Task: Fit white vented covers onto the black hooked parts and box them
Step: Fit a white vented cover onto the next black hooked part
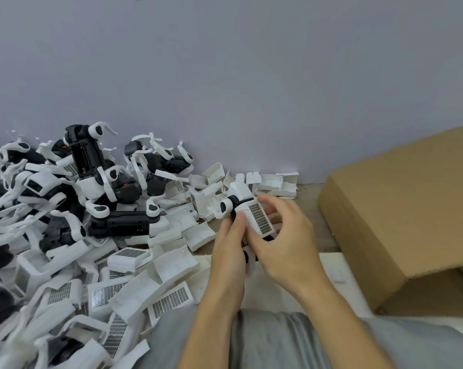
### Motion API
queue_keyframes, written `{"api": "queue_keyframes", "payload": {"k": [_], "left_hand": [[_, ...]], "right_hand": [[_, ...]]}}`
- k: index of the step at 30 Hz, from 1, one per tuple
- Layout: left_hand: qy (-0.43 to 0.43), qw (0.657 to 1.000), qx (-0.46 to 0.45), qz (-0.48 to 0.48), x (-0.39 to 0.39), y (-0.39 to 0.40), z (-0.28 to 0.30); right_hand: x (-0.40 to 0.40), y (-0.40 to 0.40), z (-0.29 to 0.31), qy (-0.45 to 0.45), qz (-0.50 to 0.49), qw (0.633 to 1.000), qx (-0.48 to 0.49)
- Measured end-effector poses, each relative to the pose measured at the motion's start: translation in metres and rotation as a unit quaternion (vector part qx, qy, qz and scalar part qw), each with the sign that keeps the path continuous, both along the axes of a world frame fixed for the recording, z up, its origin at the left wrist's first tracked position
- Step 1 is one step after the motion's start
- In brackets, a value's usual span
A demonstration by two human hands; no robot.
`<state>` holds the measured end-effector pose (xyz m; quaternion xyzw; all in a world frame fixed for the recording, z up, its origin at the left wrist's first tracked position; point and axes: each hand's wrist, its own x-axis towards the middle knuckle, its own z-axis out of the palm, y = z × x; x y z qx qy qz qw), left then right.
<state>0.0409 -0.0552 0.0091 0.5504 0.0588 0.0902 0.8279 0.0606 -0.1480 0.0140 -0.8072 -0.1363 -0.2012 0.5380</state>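
Currently both hands are working one assembly, held above the worktop (315, 225) just left of the cardboard box (400, 214). Left hand (229, 251) is gripping the black hooked part (235, 202) from below, fingers curled round its body, thumb lying against the side. Right hand (286, 235) is wrapping over the white vented cover (258, 218), thumb underneath and fingers arching over the top. The cover is sitting on the black part, grille side facing the camera; whether it is fully seated I cannot tell, the fingers are hiding the seam. A white hooked arm with a dark spot is sticking out at the upper-left end of the assembly, pointing away from the box.

Cardboard box is lying at the right edge of the worktop, one flap hanging open toward the person; its inside is not showing.

Left of the box, well apart from it, a big heap of black hooked parts (118, 225) is spreading against the grey wall (225, 75), tangled with white hooked arms. Nearer the person than that heap, loose vented covers (169, 299) are piling up, some grille-up, some showing the hollow side. A few more white shells (278, 183) are lying by the wall, between the heap and the box.

Grey trousers (278, 342) are filling the bottom of the view.
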Motion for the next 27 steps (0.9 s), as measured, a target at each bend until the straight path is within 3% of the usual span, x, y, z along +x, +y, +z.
{"api": "queue_keyframes", "payload": {"k": [9, 16, 21, 24, 27], "left_hand": [[-0.03, 0.999, 0.028, 0.007, -0.002, 0.001, 0.0], [0.002, 0.997, 0.038, 0.064, 0.001, 0.005, -0.004], [-0.011, 0.997, -0.007, 0.081, 0.0, 0.005, 0.003], [-0.004, 0.998, 0.005, 0.061, -0.002, 0.005, 0.004], [-0.022, 0.998, 0.037, 0.053, -0.002, 0.006, 0.003]], "right_hand": [[-0.006, 0.007, 0.003, -0.016, -0.019, 1.0, -0.001], [-0.002, 0.001, 0.0, 0.031, 0.056, 0.998, -0.009], [0.001, -0.006, 0.007, 0.15, 0.115, 0.966, 0.178], [0.002, -0.012, 0.01, 0.197, 0.169, 0.947, 0.187], [0.002, -0.014, 0.011, 0.189, 0.173, 0.946, 0.198]]}}
